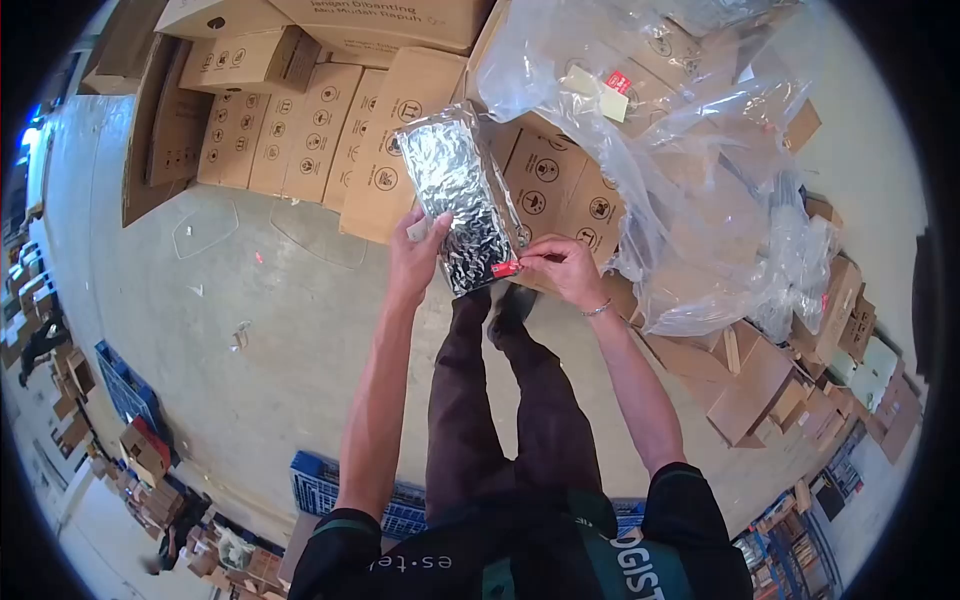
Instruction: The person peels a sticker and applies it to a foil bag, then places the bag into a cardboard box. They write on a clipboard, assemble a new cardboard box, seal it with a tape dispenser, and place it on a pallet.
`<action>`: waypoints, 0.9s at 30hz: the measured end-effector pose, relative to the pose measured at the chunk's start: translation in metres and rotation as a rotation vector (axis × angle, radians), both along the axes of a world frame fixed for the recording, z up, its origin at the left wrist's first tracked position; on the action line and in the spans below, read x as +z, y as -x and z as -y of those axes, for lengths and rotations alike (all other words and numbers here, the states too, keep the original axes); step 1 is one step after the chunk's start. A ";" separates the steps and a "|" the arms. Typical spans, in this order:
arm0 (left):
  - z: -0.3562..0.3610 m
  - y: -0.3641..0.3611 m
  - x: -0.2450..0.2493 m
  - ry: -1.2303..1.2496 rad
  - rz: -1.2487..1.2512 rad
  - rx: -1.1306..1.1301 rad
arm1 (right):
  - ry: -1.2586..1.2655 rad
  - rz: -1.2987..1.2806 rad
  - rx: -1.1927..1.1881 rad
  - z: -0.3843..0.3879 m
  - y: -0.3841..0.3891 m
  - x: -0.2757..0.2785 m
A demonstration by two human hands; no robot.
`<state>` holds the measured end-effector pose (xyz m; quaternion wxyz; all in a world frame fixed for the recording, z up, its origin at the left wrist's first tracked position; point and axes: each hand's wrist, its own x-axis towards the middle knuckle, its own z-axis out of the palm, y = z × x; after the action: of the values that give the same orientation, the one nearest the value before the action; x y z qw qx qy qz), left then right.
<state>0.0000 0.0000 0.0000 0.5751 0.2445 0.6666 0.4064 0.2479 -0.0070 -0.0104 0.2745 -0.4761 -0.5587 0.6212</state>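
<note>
A crinkled silver foil package (455, 185), flat and rectangular, is held out over the floor at the edge of the cartons. Its lower part looks darker than its top. My left hand (418, 255) grips the left edge, thumb lying on the foil face and the other fingers behind it. At the lower right corner sits a small red sticker (506, 268). The fingertips of my right hand (563, 270) are pinched together right at the sticker's outer end.
Brown cartons (320, 130) with printed handling symbols stand in rows ahead. Torn clear plastic sheeting (690, 190) drapes over the right-hand stack. Flattened cardboard (735, 385) lies at right. Blue pallets (400, 508) are behind my legs, and a plastic strap (205, 235) lies on the floor.
</note>
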 end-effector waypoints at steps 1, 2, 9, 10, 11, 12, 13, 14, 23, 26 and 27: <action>0.000 0.001 0.000 -0.015 0.069 -0.024 | 0.042 0.038 -0.029 0.002 0.002 0.002; -0.001 -0.001 0.000 -0.035 0.142 -0.051 | 0.079 0.079 -0.061 0.004 0.003 0.005; 0.004 -0.013 -0.011 -0.003 0.055 -0.025 | -0.293 0.366 0.054 0.024 0.014 0.109; 0.002 -0.016 -0.012 -0.028 0.036 0.018 | -0.257 0.356 0.083 0.024 0.017 0.142; 0.002 -0.015 -0.015 -0.049 0.040 0.019 | -0.264 0.274 0.086 0.025 0.019 0.178; 0.002 -0.013 -0.017 -0.046 0.066 0.022 | -0.268 0.193 0.089 0.022 0.019 0.215; 0.001 -0.012 -0.018 -0.044 0.092 0.026 | -0.280 0.133 0.068 0.013 0.013 0.254; 0.003 -0.012 -0.019 -0.025 0.069 0.048 | -0.288 0.079 0.049 0.007 0.004 0.287; 0.038 -0.007 0.057 0.070 0.429 0.366 | -0.170 0.953 0.271 -0.252 -0.034 0.205; 0.046 0.000 0.090 0.026 0.813 0.311 | -0.296 1.242 0.449 -0.307 -0.069 0.080; 0.046 0.000 0.107 0.009 0.940 0.237 | -0.306 1.238 0.453 -0.296 -0.058 0.099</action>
<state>0.0001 -0.0463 0.1066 0.7647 -0.0459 0.3595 0.5329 0.3054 0.2895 0.0885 -0.1690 -0.5710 -0.7806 0.1901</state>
